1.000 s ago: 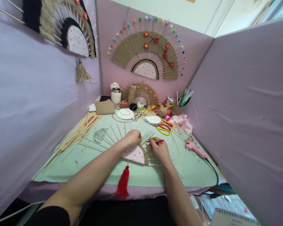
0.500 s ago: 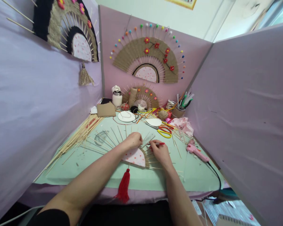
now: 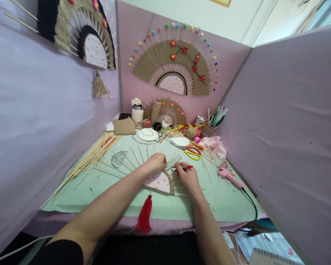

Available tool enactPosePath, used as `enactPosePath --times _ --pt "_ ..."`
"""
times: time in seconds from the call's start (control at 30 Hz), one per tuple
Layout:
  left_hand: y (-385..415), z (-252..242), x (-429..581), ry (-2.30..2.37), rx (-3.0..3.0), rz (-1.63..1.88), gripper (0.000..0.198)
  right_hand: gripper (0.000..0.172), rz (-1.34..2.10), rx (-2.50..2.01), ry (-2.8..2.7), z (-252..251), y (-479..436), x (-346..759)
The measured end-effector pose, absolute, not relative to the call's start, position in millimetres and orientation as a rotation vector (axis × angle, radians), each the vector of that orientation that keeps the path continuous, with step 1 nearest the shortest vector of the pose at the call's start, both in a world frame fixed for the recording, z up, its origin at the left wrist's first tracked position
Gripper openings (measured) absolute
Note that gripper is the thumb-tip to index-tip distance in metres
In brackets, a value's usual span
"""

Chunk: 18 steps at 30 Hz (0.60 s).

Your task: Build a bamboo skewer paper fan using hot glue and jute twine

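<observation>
On the table lies a half-round fan (image 3: 157, 183) with a pink dotted centre, a twine-wrapped rim and thin sticks radiating outward. A red tassel (image 3: 145, 214) hangs from it over the table's front edge. My left hand (image 3: 156, 162) is closed, with its fingertips pressing the near end of a clear ruler (image 3: 174, 162) that lies over the sticks. My right hand (image 3: 187, 176) grips a red pen (image 3: 187, 166), its tip pointing left at the ruler's edge. The exact spot where the tip meets a stick is too small to tell.
Loose sticks (image 3: 91, 158) and a protractor (image 3: 119, 159) lie to the left. Scissors (image 3: 192, 152), white ovals (image 3: 148, 134) and twine balls (image 3: 191, 132) sit behind. A pink glue gun (image 3: 230, 177) with a cable rests at right. Fabric partitions (image 3: 287, 121) enclose the table.
The whole view has shifted slightly as the head moved. Both hands, the ruler and the pen keep nearly the same place over the fan.
</observation>
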<state>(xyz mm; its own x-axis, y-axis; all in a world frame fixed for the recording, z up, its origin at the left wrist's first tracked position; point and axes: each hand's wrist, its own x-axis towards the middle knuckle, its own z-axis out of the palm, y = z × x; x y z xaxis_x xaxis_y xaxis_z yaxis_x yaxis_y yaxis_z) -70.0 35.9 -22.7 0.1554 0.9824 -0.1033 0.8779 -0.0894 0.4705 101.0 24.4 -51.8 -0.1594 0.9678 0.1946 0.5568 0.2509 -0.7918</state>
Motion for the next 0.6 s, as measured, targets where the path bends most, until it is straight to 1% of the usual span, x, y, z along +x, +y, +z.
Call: enactPosePath --times 0.6 --pt "37.0 -24.3 -70.5 1.769 2.06 0.293 0.02 0.029 0.706 -1.418 -1.839 -49.2 21.5 100.4"
